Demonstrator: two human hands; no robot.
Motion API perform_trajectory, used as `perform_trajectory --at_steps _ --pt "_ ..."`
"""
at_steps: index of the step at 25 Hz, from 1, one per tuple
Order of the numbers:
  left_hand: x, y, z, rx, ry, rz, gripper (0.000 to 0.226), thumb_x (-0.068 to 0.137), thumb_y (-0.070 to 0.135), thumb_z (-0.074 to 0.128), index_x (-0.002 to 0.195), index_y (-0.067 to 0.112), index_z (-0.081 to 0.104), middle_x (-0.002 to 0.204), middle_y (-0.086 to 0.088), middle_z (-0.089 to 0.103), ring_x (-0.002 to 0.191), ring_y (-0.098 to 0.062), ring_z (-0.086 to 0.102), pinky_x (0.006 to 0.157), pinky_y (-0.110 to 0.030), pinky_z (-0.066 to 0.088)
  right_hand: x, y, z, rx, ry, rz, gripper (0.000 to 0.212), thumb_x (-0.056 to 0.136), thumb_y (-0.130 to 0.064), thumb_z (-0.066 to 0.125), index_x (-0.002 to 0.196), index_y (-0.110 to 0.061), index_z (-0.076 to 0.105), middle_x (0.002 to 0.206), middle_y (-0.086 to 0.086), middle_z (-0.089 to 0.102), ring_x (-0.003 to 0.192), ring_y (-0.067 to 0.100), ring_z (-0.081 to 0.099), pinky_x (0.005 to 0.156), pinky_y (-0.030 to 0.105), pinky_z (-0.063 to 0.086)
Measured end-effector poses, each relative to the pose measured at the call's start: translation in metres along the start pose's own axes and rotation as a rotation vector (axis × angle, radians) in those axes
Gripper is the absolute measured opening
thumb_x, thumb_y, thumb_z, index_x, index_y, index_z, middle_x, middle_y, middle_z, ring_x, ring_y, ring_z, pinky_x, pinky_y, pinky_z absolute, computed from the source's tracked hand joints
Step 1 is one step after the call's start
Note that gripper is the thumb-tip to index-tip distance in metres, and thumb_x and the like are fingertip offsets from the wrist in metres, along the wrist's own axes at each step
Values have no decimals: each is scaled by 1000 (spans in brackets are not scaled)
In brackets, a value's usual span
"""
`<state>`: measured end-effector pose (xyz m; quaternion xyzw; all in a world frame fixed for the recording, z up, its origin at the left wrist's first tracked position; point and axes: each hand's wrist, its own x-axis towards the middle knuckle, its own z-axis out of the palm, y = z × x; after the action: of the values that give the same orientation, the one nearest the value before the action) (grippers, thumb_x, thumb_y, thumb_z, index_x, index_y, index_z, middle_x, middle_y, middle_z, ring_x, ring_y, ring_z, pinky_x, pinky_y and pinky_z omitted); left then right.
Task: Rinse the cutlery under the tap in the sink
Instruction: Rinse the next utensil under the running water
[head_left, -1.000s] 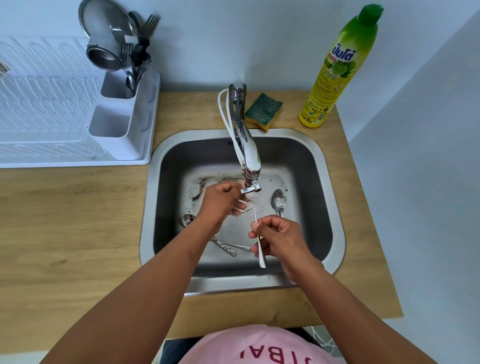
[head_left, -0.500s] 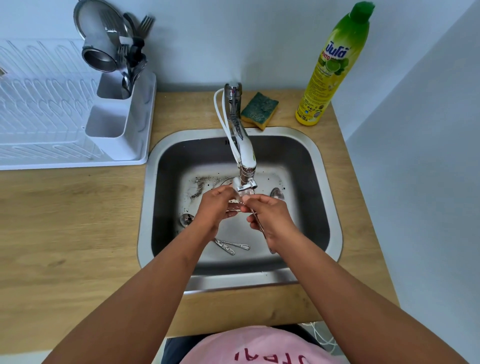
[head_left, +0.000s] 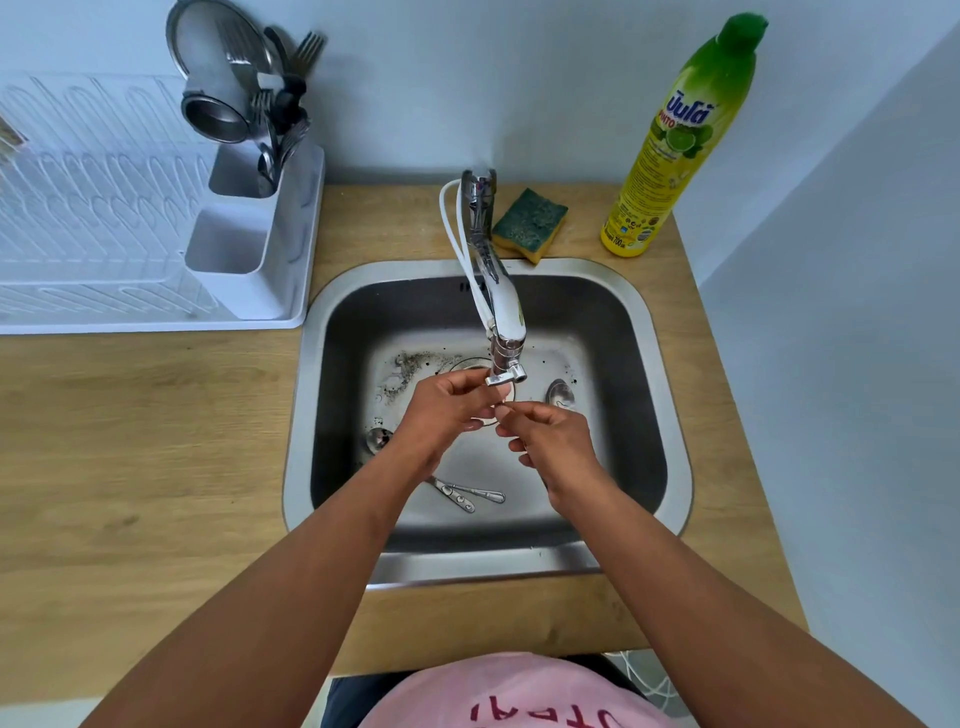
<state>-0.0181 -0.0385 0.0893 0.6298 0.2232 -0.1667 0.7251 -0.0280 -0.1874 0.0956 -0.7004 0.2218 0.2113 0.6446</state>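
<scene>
So we're mid-rinse: both hands, left hand (head_left: 447, 410) and right hand (head_left: 550, 436), pinch a thin metal utensil (head_left: 503, 410) under the chrome tap (head_left: 506, 358). Next probably the spoons (head_left: 467, 493) in the steel sink (head_left: 670, 415).

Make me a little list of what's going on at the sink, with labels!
place: steel sink in a wooden counter
left hand: under the tap spout, fingers curled on a piece of cutlery, mostly hidden
right hand: pinches the same piece
waiting in sink: steel spoons
behind sink: green-and-yellow sponge, yellow soap bottle
</scene>
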Motion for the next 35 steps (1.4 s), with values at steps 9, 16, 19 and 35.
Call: perform_trajectory --at_steps 9,16,19,35 --pt "10 2 0 -19 88 37 26 97 -1 63 119 4 75 116 -22 77 95 -29 71 84 -41 59 -7 6 -8 95 -185 144 18 94 -19 67 104 -7 75 81 9 75 51 15 54 51 27 43" --pt "3 -10 13 48 9 4 10 97 10 68 101 17 74 89 -5 84 78 -26 76 80 -39 64 -15 13 -9 113 -148 125 9 95 -13 64 98 -7 70 72 10 77 45 17 58 46 26 47" --pt "5 -14 11 53 70 -27 16 100 24 64 102 16 77 87 -6 84 73 -22 78 85 -42 61 -12 17 -8 127 -113 107 8 95 -7 63 96 -10 70 75 9 77 51 18 62 50 27 50" --pt "10 -92 -58 211 476 -528 11 94 4 61 84 0 63 62 -18 66 33 -21 61 37 -28 49 15 -12 27 147 -124 32 5 93 -16 67 93 -15 71 87 7 80 80 18 73 78 33 54"
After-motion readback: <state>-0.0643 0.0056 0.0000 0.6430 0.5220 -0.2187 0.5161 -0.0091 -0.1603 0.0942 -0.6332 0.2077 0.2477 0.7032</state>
